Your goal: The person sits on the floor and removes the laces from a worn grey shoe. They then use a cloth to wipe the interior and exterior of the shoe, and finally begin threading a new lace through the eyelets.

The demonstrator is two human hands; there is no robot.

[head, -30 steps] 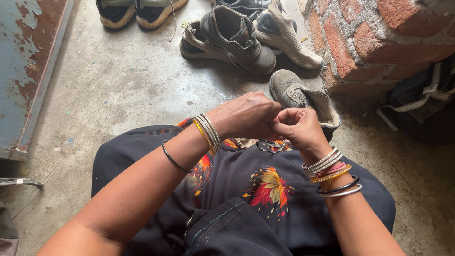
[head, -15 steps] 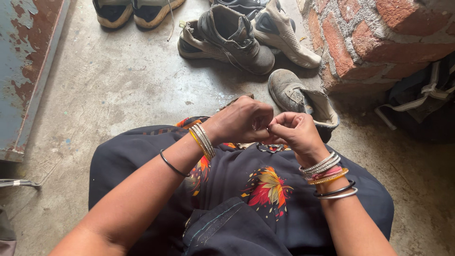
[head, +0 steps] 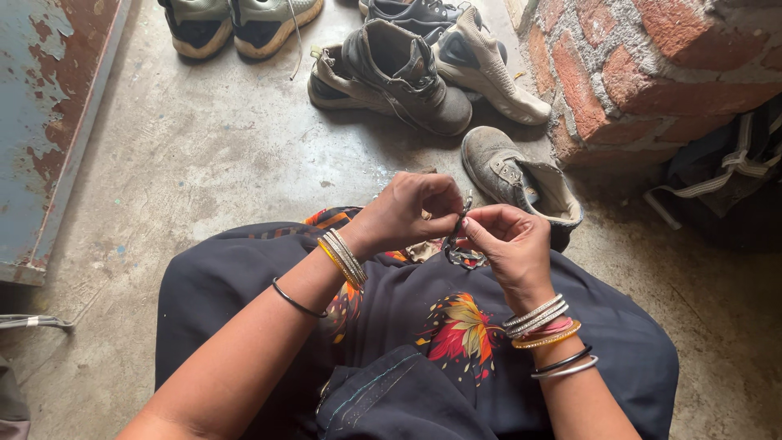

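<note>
- Shoelace (head: 461, 218): a thin, dark cord, pinched between both hands over the lap, just near of the worn shoe (head: 521, 181) on the floor.
- Long axis: the visible stretch runs from a far, upper end by the left fingertips down and nearward to a small loop at the cloth; it stands steeply, tilted a little to the right at the top.
- Left hand (head: 405, 213): fingers curled and pressed together, thumb and forefinger pinching the cord's upper part from the left. It reaches in across the lap, wrist carrying yellow and silver bangles (head: 342, 258).
- Right hand (head: 509, 244): fingers bent, tips nipping the cord from the right, just below the left hand's grip. Its wrist has a stack of bangles, silver, pink and gold.
- Relation: the cord lies between the two hands, which nearly touch at the fingertips; neither is clearly nearer, though the left holds higher and the right lower. How the cord is wound at the loop cannot be told; it is too small.
- Lap: dark cloth (head: 407, 326) with an orange and red flower print, spread under both forearms.
- Floor (head: 204, 163): bare concrete. Far of the hands lie more shoes, a grey pair (head: 391, 77) in the middle and a pale pair (head: 236, 24) further left.
- Far right: a brick wall (head: 652, 73). Left edge: a chipped blue metal panel (head: 49, 122).
</note>
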